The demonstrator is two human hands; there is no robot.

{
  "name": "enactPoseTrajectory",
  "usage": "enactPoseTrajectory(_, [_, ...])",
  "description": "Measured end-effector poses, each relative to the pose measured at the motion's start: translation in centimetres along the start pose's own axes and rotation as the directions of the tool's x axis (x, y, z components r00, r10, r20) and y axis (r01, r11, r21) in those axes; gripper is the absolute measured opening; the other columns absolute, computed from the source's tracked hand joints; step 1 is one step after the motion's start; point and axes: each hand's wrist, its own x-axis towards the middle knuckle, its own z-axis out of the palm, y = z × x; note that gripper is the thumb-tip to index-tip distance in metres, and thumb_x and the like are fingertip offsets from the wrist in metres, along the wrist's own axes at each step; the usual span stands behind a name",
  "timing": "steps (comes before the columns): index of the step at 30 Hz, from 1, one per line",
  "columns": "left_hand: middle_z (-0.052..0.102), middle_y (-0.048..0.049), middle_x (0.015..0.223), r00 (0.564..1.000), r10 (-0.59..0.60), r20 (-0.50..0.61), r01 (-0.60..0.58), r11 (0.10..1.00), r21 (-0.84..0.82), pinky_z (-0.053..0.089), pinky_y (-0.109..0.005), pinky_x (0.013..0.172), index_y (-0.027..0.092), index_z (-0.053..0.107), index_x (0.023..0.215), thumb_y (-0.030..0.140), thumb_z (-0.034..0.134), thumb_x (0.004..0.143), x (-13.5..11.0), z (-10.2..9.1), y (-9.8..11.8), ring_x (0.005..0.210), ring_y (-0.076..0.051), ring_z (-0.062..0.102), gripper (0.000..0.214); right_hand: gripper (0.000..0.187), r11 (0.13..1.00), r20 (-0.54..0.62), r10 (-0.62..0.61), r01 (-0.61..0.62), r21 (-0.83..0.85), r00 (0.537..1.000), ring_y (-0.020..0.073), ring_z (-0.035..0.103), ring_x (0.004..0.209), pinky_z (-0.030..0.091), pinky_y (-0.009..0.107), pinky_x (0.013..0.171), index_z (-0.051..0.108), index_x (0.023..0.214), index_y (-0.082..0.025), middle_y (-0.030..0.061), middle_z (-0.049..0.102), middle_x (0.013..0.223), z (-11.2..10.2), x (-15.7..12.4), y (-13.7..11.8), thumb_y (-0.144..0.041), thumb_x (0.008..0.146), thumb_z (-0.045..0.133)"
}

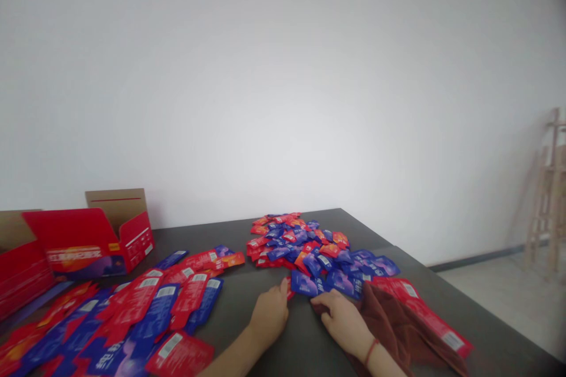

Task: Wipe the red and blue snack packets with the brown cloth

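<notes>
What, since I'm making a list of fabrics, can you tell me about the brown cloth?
The brown cloth is a dark reddish-brown piece that looks like soft, thin fabric. It lies rumpled on the dark table, beside the right hand, with loose folds across it. Red packets show along its right edge, and it appears to overlap them. The right forearm crosses in front of it; whether they touch is unclear. Its full outline is hidden.
</notes>
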Motion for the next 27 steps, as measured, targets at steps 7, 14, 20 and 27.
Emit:
enactPoseTrajectory(7, [0.059, -0.0168, 0.121, 0.986, 0.13, 0.1, -0.126, 0.991, -0.048, 0.05, -0.041, 0.083, 0.014, 0.05, 0.128, 0.035, 0.055, 0.08, -5.2, -1.2, 3.6, 0.101, -0.032, 0.061, 0.053, 0.054, 0.996, 0.069, -0.046, 0.051, -0.074, 0.997, 0.0196, 0.052, 0.115, 0.031, 0.032, 0.103, 0.067, 0.114, -0.022, 0.0033, 0.061, 0.127, 0.8, 0.8, 0.3, -0.005, 0.068, 0.044])
enactPoseTrajectory(14, [0.041, -0.0049, 0.146, 0.851, 0.524, 0.037, -0.502, 0.831, -0.239, 0.027, -0.044, 0.109, 0.032, 0.044, 0.136, 0.045, 0.063, 0.08, -5.2, -3.5, 0.6, 0.131, -0.029, 0.039, 0.061, 0.049, 0.982, -0.057, -0.003, -0.007, -0.186, 0.998, 0.0236, 0.052, 0.112, 0.036, 0.033, 0.099, 0.067, 0.109, -0.016, 0.0108, 0.061, 0.121, 1.6, 2.4, 0.4, -0.001, 0.069, 0.044])
enactPoseTrajectory(20, [0.046, -0.0074, 0.143, 0.878, 0.478, 0.012, -0.465, 0.859, -0.214, 0.028, -0.046, 0.107, 0.031, 0.041, 0.139, 0.053, 0.052, 0.09, -3.7, -1.3, 0.9, 0.129, -0.028, 0.042, 0.055, 0.049, 0.989, -0.188, -0.04, 0.012, -0.148, 0.981, 0.0223, 0.051, 0.111, 0.037, 0.035, 0.099, 0.062, 0.114, -0.017, 0.0085, 0.061, 0.116, -0.1, 1.2, 0.0, 0.0, 0.073, 0.04])
enactPoseTrajectory(27, [0.069, -0.0123, 0.092, 0.98, 0.2, -0.002, -0.2, 0.98, -0.01, 0.037, -0.048, 0.093, 0.017, 0.068, 0.093, 0.051, 0.057, 0.086, -1.9, -1.2, 3.4, 0.096, -0.032, 0.06, 0.036, 0.05, 0.981, -0.297, -0.169, 0.131, -0.143, 0.94, 0.0232, 0.049, 0.112, 0.037, 0.037, 0.101, 0.061, 0.118, -0.019, 0.0074, 0.06, 0.119, -1.4, 0.0, -1.3, -0.004, 0.075, 0.04])
